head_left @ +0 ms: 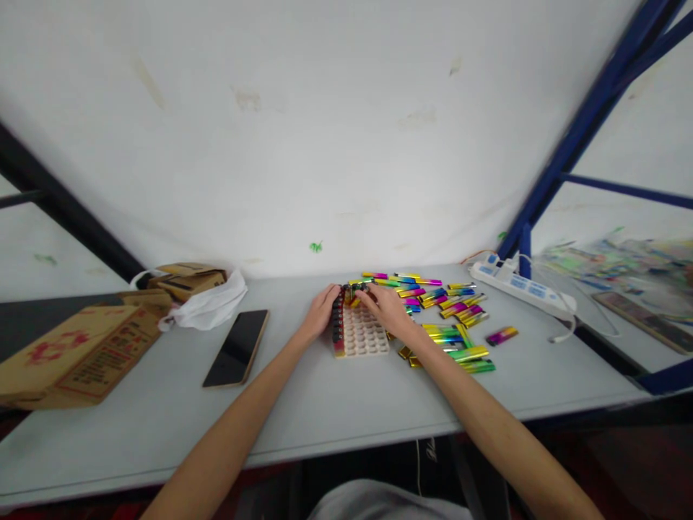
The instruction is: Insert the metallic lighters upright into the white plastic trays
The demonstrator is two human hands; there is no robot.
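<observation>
A white tray [368,339] with rows of holes stands on the table in front of me. Lighters [338,328] with black tops fill its left column, and more stand along its back end. My left hand [323,310] is closed round the tray's back left side, against the lighters there. At the back of the tray, my right hand [385,307] pinches a gold-coloured lighter [356,301]; its fingertips partly cover it. Many loose lighters [465,312] in shiny yellow, pink, blue and green lie to the right, some under my right forearm.
A phone [237,349] lies left of the tray. Farther left are a cardboard box [81,354], a smaller box [187,282] and a white plastic bag [214,302]. A power strip [522,289] with cables lies at the back right, beside a blue metal frame [563,152].
</observation>
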